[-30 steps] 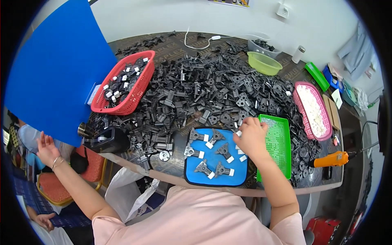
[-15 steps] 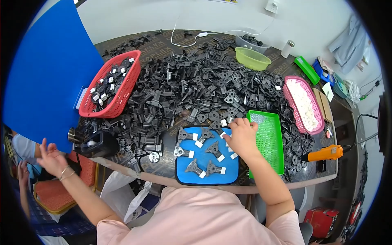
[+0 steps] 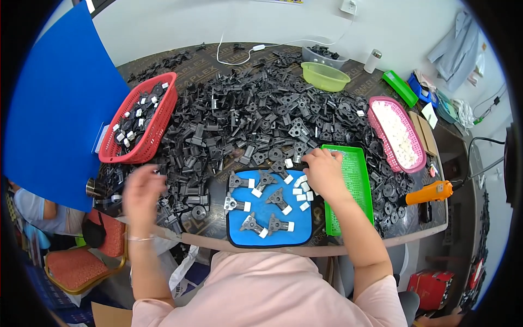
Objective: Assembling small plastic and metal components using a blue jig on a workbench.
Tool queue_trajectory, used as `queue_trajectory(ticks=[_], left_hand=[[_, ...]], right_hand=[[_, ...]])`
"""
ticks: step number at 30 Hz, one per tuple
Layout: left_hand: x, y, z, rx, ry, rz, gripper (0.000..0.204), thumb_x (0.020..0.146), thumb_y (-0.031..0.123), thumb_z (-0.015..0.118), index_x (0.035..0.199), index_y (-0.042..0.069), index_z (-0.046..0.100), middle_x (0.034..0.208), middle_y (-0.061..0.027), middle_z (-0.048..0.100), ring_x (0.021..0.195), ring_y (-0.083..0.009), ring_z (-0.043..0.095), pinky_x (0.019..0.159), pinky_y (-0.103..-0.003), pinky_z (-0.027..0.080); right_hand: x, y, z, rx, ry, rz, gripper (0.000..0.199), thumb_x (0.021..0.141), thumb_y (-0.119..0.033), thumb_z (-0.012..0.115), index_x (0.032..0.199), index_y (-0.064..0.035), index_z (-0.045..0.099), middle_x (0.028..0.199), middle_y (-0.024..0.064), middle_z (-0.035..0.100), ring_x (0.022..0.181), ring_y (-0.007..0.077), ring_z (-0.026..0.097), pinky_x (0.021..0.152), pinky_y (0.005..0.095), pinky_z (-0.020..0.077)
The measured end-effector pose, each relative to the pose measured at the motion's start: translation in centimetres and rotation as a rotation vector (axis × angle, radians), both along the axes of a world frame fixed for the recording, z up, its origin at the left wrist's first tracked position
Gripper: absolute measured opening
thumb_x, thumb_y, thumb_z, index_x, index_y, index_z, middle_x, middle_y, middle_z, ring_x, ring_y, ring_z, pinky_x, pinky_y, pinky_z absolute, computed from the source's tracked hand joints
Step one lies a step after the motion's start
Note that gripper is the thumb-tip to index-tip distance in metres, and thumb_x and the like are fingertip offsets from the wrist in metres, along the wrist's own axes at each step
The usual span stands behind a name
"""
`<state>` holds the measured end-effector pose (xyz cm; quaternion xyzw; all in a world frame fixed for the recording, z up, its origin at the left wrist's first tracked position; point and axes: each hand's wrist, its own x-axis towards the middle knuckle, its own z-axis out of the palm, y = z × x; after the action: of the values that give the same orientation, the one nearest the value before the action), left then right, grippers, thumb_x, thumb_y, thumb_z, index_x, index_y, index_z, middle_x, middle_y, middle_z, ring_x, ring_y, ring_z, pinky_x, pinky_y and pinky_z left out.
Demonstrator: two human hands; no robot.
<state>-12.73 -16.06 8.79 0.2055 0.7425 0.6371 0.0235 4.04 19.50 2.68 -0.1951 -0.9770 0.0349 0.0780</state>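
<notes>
As L hand (image 3: 143, 192) swings to 9 o'clock of blue mat (image 3: 260, 205), R hand (image 3: 326, 173) sits at 2; both look work-ready, grips unclear.

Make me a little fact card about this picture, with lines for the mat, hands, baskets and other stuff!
Blue mat: black parts with white ends, plus loose white pieces near its right side
Left hand: blurry, left of the mat; can't tell if it holds anything
Right hand: by the mat's upper right; grip hidden
Big pile: black parts, beyond the mat
Red basket: left; black and white parts inside
Pink basket: right; lots of white pieces
Green tray: right of the mat
Tool: orange, far right
</notes>
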Motion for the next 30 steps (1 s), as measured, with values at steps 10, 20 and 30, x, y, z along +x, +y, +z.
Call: queue_trajectory(ticks=[10,20,30], left_hand=[[-1.5,16.2,-8.2,-0.856,0.534,-0.520,0.037,0.072,-0.001,0.065,0.108,0.009,0.067,0.120,-0.0144,0.057,0.110,-0.0342,0.054,0.096,-0.039,0.045],[-2.4,17.0,-7.2,-0.738,0.368,-0.499,0.037,0.069,-0.002,0.073,0.105,0.007,0.066,0.110,-0.0123,0.056,0.096,-0.0299,0.061,0.084,-0.036,0.051],[1.0,14.3,-5.7,0.275,-0.818,-0.572,0.031,0.096,0.009,0.048,0.127,0.006,0.052,0.114,-0.0041,0.060,0.094,-0.0173,0.060,0.082,-0.032,0.051]], right_hand=[[-3.2,0.6,-2.7,0.160,-0.004,0.091,0.034,0.066,-0.020,0.078,0.097,-0.0115,0.067,0.097,0.0062,0.057,0.101,0.0238,0.055,0.090,0.0430,0.0382],[-3.2,1.9,-2.8,0.087,0.038,0.088,0.026,0.070,-0.016,0.074,0.092,-0.0099,0.063,0.098,0.0061,0.059,0.097,0.0242,0.055,0.084,0.0394,0.0412],[-4.2,2.6,-4.2,0.283,0.126,0.109,0.010,0.074,-0.016,0.063,0.082,-0.0113,0.064,0.081,0.0054,0.061,0.083,0.0239,0.060,0.079,0.0379,0.0407]])
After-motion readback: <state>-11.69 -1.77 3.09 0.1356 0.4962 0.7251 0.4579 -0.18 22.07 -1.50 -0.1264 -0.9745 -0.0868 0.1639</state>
